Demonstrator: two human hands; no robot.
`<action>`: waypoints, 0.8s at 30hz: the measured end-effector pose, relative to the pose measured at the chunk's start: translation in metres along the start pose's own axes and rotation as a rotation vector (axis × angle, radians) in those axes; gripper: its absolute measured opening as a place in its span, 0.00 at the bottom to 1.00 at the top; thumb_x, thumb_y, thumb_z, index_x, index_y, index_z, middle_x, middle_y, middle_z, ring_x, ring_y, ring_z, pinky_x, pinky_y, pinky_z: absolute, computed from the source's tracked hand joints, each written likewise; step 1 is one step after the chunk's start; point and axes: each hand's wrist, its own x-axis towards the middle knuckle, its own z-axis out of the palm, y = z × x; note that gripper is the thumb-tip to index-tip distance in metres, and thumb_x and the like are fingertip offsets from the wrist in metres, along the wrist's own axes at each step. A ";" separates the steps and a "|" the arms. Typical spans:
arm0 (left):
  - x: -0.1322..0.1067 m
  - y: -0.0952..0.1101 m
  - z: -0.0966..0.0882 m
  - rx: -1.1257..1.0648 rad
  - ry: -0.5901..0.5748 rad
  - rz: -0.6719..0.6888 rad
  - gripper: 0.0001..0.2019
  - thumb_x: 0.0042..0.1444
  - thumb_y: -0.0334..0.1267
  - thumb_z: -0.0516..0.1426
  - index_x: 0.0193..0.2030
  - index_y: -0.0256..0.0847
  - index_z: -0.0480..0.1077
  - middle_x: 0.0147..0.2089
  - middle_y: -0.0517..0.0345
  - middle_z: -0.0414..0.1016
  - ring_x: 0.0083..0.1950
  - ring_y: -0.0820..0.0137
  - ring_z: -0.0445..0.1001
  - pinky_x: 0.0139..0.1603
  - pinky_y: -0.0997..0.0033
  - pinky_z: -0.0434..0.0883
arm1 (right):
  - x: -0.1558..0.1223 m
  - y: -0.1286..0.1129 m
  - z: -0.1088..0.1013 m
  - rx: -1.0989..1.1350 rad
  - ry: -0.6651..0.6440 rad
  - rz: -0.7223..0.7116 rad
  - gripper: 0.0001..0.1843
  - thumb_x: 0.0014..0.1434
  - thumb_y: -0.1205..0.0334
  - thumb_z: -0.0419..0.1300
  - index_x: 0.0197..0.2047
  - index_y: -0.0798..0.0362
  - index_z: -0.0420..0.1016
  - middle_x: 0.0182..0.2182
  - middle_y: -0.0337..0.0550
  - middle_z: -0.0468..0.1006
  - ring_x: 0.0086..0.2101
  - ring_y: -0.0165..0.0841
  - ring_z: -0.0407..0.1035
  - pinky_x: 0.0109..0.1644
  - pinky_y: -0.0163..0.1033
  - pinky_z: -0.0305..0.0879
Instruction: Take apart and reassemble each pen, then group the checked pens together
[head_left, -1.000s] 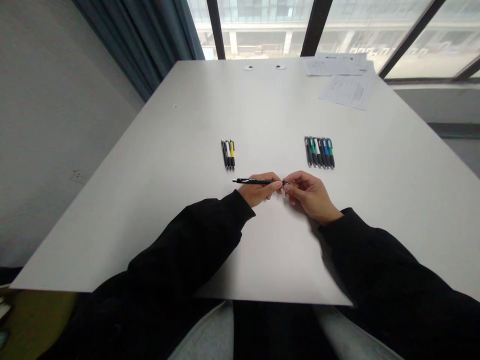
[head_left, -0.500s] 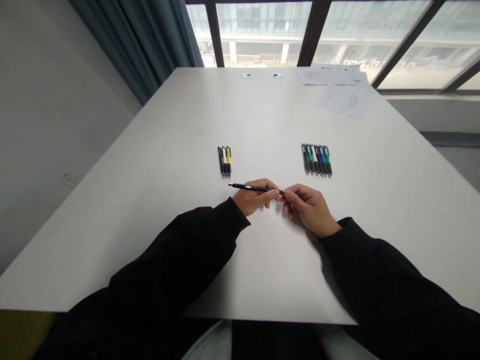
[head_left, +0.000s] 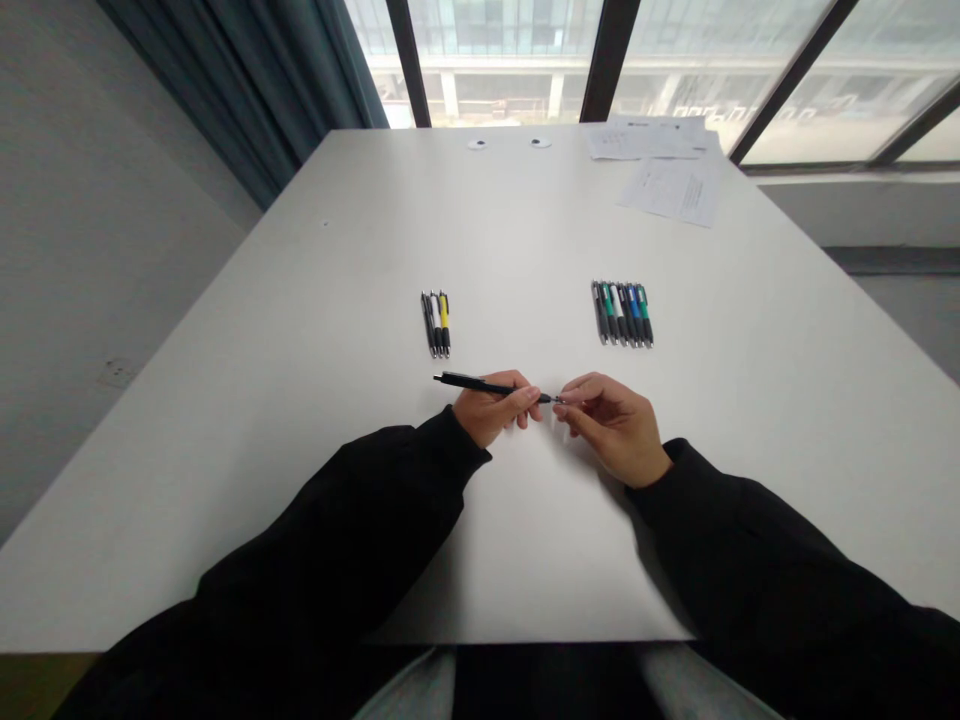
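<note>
Pen (head_left: pixel 480 385) gripped at tip by both hands

L hand (head_left: pixel 491 412) clamps barrel; R hand (head_left: pixel 615 428) fingers (head_left: pixel 571 397) together at pen's tip. Two pen rows (head_left: pixel 436 325) (head_left: pixel 622 313) lie beyond pen on tabletop (head_left: pixel 525 230). Step: tip handling, approx. midway; next move needs steady pinch.

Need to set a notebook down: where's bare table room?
Bare white tabletop lies left of the small pen group, between it and the larger pen row, and right of that row, below the papers. It's crowded where the left hand and right hand meet at a black pen.
</note>
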 end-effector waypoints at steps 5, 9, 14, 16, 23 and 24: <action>0.002 0.003 0.000 -0.084 0.015 -0.017 0.17 0.56 0.49 0.59 0.31 0.34 0.70 0.30 0.52 0.79 0.20 0.79 0.68 0.18 0.78 0.60 | 0.002 0.001 -0.006 -0.048 -0.022 0.021 0.09 0.56 0.59 0.68 0.39 0.52 0.76 0.28 0.40 0.74 0.24 0.30 0.68 0.25 0.37 0.68; 0.003 0.000 -0.002 -0.194 0.000 -0.037 0.14 0.51 0.44 0.63 0.36 0.34 0.71 0.35 0.50 0.81 0.22 0.76 0.71 0.19 0.78 0.62 | 0.003 0.002 -0.006 -0.086 -0.032 0.038 0.10 0.58 0.57 0.67 0.40 0.52 0.75 0.25 0.38 0.74 0.22 0.29 0.67 0.25 0.37 0.67; 0.006 -0.004 -0.006 -0.315 0.007 -0.074 0.12 0.46 0.39 0.64 0.35 0.34 0.71 0.33 0.50 0.81 0.23 0.75 0.72 0.19 0.78 0.62 | 0.004 -0.002 -0.008 -0.174 -0.047 -0.001 0.08 0.60 0.58 0.64 0.41 0.51 0.74 0.26 0.39 0.74 0.24 0.31 0.67 0.27 0.38 0.66; 0.007 -0.003 -0.007 -0.358 0.032 -0.094 0.11 0.45 0.38 0.64 0.33 0.34 0.70 0.34 0.49 0.81 0.23 0.76 0.72 0.19 0.78 0.61 | 0.006 -0.006 -0.012 -0.305 -0.040 -0.054 0.05 0.60 0.60 0.63 0.40 0.51 0.73 0.25 0.38 0.72 0.25 0.31 0.66 0.28 0.38 0.65; 0.009 0.002 -0.006 -0.418 0.054 -0.168 0.11 0.44 0.37 0.64 0.33 0.34 0.70 0.34 0.48 0.81 0.22 0.77 0.71 0.18 0.79 0.60 | 0.018 -0.003 -0.024 -0.894 -0.185 -0.154 0.08 0.55 0.72 0.57 0.37 0.53 0.73 0.31 0.43 0.70 0.28 0.32 0.65 0.34 0.39 0.62; 0.009 0.003 -0.005 -0.416 0.053 -0.173 0.11 0.44 0.37 0.64 0.33 0.34 0.70 0.34 0.49 0.81 0.22 0.77 0.71 0.18 0.79 0.60 | 0.019 -0.001 -0.024 -0.908 -0.187 -0.149 0.08 0.55 0.72 0.57 0.38 0.54 0.74 0.31 0.44 0.71 0.29 0.33 0.66 0.35 0.40 0.62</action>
